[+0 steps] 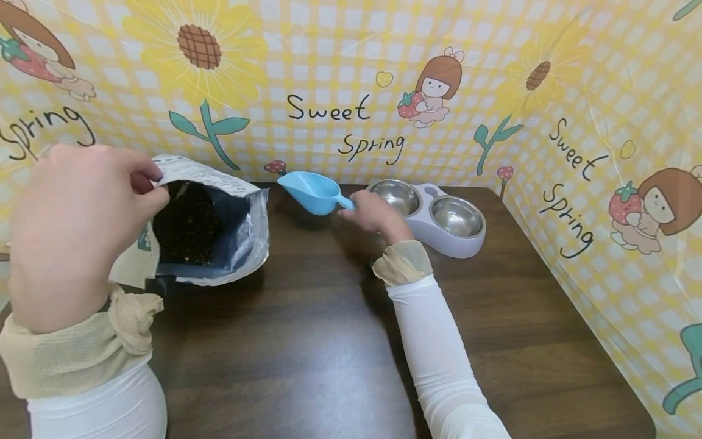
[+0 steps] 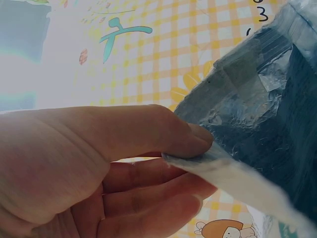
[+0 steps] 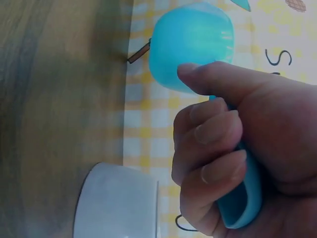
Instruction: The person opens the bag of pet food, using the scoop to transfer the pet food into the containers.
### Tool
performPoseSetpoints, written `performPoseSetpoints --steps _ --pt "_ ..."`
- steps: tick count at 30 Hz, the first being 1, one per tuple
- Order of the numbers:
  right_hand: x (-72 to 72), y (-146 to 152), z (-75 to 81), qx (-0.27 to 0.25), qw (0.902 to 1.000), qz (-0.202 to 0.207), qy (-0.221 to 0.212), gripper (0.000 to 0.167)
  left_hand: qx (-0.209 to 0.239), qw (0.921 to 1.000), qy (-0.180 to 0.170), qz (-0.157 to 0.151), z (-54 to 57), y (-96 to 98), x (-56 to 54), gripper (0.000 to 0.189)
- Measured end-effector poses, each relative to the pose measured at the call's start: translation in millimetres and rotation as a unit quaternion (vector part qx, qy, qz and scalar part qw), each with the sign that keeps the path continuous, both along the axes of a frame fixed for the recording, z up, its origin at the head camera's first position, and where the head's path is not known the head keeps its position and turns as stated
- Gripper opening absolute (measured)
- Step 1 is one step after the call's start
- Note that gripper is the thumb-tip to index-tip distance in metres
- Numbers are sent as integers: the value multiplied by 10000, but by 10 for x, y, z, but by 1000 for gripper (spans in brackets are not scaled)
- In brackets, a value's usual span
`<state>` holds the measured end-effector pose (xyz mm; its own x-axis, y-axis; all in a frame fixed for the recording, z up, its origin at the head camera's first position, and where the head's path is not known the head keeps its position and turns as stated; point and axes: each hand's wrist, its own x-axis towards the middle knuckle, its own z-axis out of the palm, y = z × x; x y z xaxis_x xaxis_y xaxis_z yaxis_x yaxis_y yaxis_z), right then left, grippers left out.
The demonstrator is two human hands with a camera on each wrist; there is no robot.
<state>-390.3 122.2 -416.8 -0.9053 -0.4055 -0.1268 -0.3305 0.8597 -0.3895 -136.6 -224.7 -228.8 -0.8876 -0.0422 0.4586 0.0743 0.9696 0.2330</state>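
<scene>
My left hand pinches the rim of an open foil-lined bag between thumb and fingers. Dark brown pellets lie inside the bag; the left wrist view shows the pinched edge and the silvery lining. In my right hand is a light blue scoop, gripped by its handle, with the bowl pointing left toward the bag. The right wrist view shows curled fingers round the handle and the thumb near the scoop's bowl. The scoop is apart from the bag, above the table.
A pale lilac double feeder with two steel bowls stands at the back right, partly behind my right hand. The brown wooden table meets a yellow checked cloth backdrop at the back and on the right.
</scene>
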Motion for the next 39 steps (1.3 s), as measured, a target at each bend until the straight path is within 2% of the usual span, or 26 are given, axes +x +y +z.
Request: performPoseSetpoints --steps 5,8,14,18,25,33,36,39 --pt "512 -72 540 -246 9994 -141 -209 35 11 10000 -58 32 -2 7 4 18" --pt "695 -76 737 -293 9992 -188 -192 34 -3 10000 -52 13 -1 11 4 18" --pt "825 -52 902 -630 9970 -336 -296 31 -49 10000 -62 -28 -1 7 -7 18" --pt "881 -43 978 -791 9959 -332 -273 35 -19 10000 -69 -60 -7 -2 -13 18" --pt "963 15 1114 -1131 9934 -122 -167 43 45 9998 -171 -5 -13 -9 -15 20" --pt "1172 150 1402 -1306 9911 183 -204 45 27 9998 -198 -5 -26 -15 -18 22" --pt "1261 202 1496 -1300 9906 314 -298 44 8 9998 -173 -45 -35 -18 -18 23" --pt "1343 241 1573 -1466 9865 395 -621 42 10 9999 -130 -99 -30 -17 -9 23"
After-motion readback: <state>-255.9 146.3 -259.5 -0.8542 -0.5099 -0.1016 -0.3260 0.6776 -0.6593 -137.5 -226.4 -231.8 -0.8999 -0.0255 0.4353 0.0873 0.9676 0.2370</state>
